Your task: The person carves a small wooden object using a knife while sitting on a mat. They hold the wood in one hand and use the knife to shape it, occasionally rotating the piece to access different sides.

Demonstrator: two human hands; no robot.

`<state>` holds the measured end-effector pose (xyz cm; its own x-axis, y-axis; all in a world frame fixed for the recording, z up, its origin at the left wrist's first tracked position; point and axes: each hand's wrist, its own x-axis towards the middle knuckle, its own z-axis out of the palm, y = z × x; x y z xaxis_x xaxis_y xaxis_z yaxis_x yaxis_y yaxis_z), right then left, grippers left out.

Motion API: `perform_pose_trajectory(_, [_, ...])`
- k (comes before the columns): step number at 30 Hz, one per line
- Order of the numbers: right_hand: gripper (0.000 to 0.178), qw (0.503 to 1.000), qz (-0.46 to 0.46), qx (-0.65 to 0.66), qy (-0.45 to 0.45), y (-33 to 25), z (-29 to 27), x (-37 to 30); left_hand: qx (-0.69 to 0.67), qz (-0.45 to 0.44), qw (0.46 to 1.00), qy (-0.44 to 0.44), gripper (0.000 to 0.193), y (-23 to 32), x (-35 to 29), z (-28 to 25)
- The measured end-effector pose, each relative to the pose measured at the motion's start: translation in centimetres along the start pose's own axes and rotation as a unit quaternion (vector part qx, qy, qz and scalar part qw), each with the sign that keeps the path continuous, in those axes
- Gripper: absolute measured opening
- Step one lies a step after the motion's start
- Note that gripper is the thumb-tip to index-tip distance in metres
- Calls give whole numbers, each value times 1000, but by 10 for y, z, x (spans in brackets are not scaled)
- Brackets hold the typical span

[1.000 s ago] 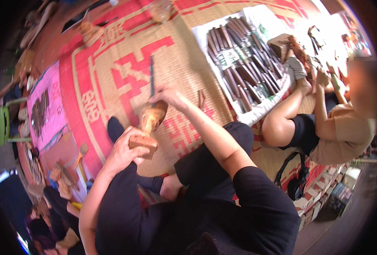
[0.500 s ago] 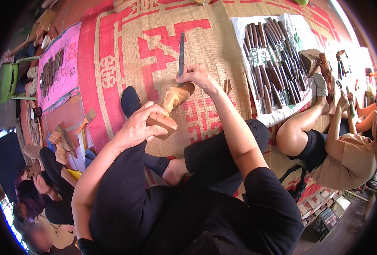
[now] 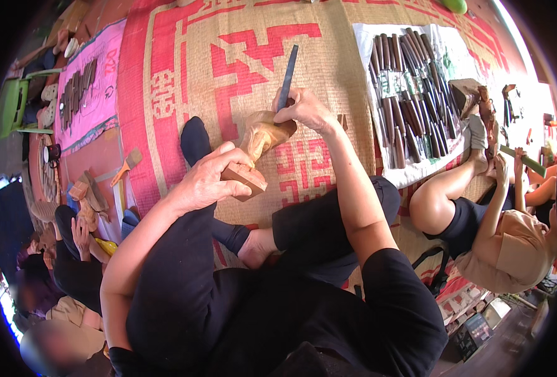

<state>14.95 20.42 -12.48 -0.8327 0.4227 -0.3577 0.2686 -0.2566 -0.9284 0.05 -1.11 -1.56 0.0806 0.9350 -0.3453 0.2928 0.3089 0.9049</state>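
My left hand [image 3: 204, 181] is wrapped round the square base of a wooden carving [image 3: 257, 135], thumb on the near face and fingers over the top. The carving's smooth, rounded yellowish body tilts away from me toward the upper right. My right hand [image 3: 308, 112] pinches a flat, dark grey file [image 3: 288, 74], which points up and slightly right. Its lower end is at the carving's far end, partly hidden by my fingers, so I cannot tell whether it touches the wood.
To the right, a white cloth [image 3: 379, 164] bears several dark-handled carving tools. A pink cloth [image 3: 105, 69] with more tools lies left, near a brush [image 3: 125, 166] and wood pieces [image 3: 93, 191]. People sit close on both sides. A patterned mat [image 3: 240, 217] lies underneath.
The file has tilted further right, and my right hand has shifted slightly right and down. My left hand still grips the carving's base. The person on the right now holds a green-handled tool differently.
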Motion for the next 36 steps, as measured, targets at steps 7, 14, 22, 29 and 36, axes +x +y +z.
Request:
perform_pose_trajectory(7, [12,999,-1,43,-14,2,-2,1,-85,-86,993,-7,31,14,0,0])
perform_pose_trajectory(14, [7,1000,-1,10,5,-9,-3,-5,-50,-58,997,-6,30,8,-1,0])
perform_pose_trajectory(22, [10,997,-32,-55,40,-7,-4,-6,-97,-75,992,10,29,7,0,0])
perform_pose_trajectory(29, [9,999,-13,30,21,-19,1,-11,-78,-52,996,7,28,5,0,-1])
perform_pose_trajectory(36, [8,999,1,-20,42,-7,-2,-5,-115,-87,990,1,29,13,2,-1])
